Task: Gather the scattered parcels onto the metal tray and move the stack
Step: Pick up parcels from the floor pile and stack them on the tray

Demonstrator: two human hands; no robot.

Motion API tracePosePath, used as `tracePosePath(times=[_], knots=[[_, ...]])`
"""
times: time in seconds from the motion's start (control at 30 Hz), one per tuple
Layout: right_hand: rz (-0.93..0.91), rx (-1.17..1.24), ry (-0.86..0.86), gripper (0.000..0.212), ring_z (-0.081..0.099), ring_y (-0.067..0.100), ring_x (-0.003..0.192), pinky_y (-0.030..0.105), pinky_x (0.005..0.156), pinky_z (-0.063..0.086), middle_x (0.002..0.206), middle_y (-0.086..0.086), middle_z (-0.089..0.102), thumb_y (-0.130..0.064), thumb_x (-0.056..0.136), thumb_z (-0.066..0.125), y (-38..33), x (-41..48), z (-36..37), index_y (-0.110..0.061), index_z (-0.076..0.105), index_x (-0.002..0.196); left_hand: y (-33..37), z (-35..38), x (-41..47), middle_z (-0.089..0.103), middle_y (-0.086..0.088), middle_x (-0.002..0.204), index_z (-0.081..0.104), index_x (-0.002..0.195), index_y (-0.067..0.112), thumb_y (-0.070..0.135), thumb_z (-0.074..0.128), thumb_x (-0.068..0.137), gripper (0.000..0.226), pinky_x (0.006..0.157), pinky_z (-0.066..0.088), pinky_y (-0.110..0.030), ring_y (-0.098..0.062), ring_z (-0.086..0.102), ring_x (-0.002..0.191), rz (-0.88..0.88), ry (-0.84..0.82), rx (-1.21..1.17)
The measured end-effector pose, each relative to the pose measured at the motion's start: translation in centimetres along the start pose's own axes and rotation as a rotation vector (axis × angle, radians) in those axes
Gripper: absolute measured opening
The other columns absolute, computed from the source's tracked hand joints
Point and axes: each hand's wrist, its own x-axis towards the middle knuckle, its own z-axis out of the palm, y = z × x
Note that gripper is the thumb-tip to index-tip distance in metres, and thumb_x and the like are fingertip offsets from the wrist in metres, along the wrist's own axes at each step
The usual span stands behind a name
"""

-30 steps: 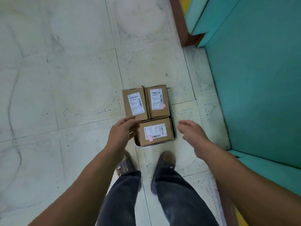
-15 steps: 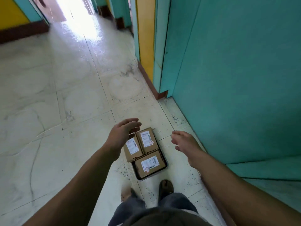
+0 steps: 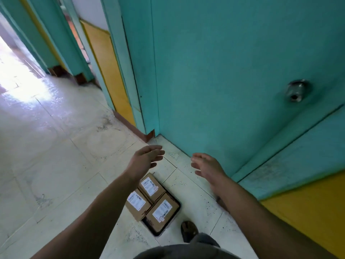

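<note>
The head camera looks down at a pale tiled floor [image 3: 56, 165] beside a big blue-green door [image 3: 224, 71] with a shiny knob [image 3: 296, 90].

A dark metal tray [image 3: 178, 204] lies flat on the floor, just in front of the person's shoe [image 3: 189, 230] and near the bottom of the door. Its long side runs away from the person, and the far end leans a little to the left.

Three brown boxes with white labels sit packed close together, touching each other. The near box [image 3: 162, 212] lies across the tray, with its long side going from left to right. The far box [image 3: 150, 186] points away from the person, along the tray. The left box [image 3: 137, 202] lies next to it and points the same way. It sits at the tray's left edge, and I cannot tell how much of it is on the tray.

The left hand [image 3: 144, 159] and the right hand [image 3: 207, 165] are both held out in the air, higher than the boxes. The grip of each hand is apart, with loose, spread fingers. They hold nothing and touch nothing. The left arm crosses in front of a corner of the far box.
</note>
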Motion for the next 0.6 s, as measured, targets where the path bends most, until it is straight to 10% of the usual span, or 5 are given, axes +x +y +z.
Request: tracePosePath(times=[0.33,0.6], knots=[[0.065,0.302,0.390,0.013,0.055,0.017,0.084,0.030,0.077,0.048,0.090,0.005,0.061,-0.017,0.093,0.061,6.9,-12.3,0.0,-0.015,0.067,0.104,-1.5,1.6,-3.5,0.072,0.005,0.107,0.067,0.109,0.024,0.017,0.052,0.099,0.019,0.095,0.049,-0.032,-0.010,0.066,0.102,0.007,-0.416,0.208],[0.173,0.622,0.787,0.016,0.065,0.023,0.107,0.040,0.099,0.050,0.105,0.003,0.069,-0.014,0.095,0.059,15.4,-26.4,-1.5,-0.014,0.067,0.109,-4.2,10.5,-11.8,0.073,0.006,0.102,0.069,0.101,0.024,0.019,0.052,0.099,0.018,0.089,0.050,-0.031,-0.012,0.067,0.101,0.002,-0.819,0.376]])
